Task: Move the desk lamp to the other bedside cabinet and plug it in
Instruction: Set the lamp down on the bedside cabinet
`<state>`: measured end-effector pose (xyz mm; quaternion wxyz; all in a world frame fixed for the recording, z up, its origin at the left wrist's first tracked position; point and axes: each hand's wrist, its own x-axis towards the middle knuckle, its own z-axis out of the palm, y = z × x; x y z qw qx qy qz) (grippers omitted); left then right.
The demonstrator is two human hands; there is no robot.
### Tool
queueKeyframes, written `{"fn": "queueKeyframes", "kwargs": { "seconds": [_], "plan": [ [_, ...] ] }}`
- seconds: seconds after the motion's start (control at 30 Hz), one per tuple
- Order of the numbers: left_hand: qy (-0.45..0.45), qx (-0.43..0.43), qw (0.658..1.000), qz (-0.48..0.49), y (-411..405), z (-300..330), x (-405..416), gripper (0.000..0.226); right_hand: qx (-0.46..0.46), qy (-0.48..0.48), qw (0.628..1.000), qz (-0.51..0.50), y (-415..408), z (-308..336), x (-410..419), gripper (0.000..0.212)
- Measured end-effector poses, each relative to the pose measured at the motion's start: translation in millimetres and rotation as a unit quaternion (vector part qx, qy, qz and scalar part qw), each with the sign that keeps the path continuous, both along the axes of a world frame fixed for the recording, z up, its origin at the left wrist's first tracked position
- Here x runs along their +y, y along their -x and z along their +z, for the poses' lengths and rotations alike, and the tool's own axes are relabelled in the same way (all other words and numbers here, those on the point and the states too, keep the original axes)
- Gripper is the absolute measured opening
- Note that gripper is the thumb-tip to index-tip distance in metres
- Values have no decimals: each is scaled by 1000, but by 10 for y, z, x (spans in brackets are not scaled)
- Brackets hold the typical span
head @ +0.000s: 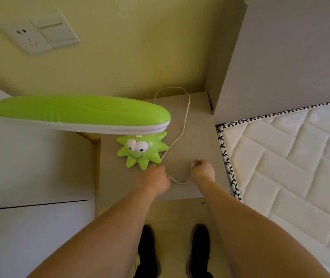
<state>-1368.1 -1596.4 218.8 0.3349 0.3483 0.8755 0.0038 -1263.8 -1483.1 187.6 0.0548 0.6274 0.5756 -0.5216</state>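
Note:
A green desk lamp stands on the grey bedside cabinet [196, 121]. Its long green head [78, 113] reaches left, and its star-shaped base [142, 151] has a cartoon face. The white cord [186, 115] loops from the base toward the wall and back to the front. My left hand [156, 178] pinches the cord just in front of the base. My right hand [203, 169] holds the plug [195, 162], prongs pointing up. A white wall socket [26, 38] sits high on the wall at upper left.
A light switch [56, 33] is beside the socket. A grey headboard [280, 57] and a white quilted mattress [292, 163] lie to the right. A white cupboard [29, 161] stands on the left. My black shoes [174, 251] are on the floor below.

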Motion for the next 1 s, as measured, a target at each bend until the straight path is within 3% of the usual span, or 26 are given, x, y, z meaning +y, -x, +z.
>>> {"fn": "queueKeyframes", "kwargs": {
  "seconds": [0.23, 0.47, 0.77, 0.93, 1.0],
  "plan": [
    [8, -14, 1000, 9, -23, -74, 62, 26, -9, -23, 999, 32, -22, 7, -77, 39],
    [-9, -18, 999, 34, -100, 577, 81, 26, -25, 35, 997, 61, -188, 800, -69, 51],
    [-43, 8, 998, 37, -192, 1391, -26, 25, 12, 31, 998, 61, -442, 1721, -152, 56],
    [-32, -21, 999, -9, -365, 1289, 299, 20, -4, 6, 998, 66, -664, 1817, 56, 58],
    [-23, -32, 999, -28, -476, 1135, 502, 29, -19, -7, 997, 69, -785, 1753, 186, 58]
  ]
}}
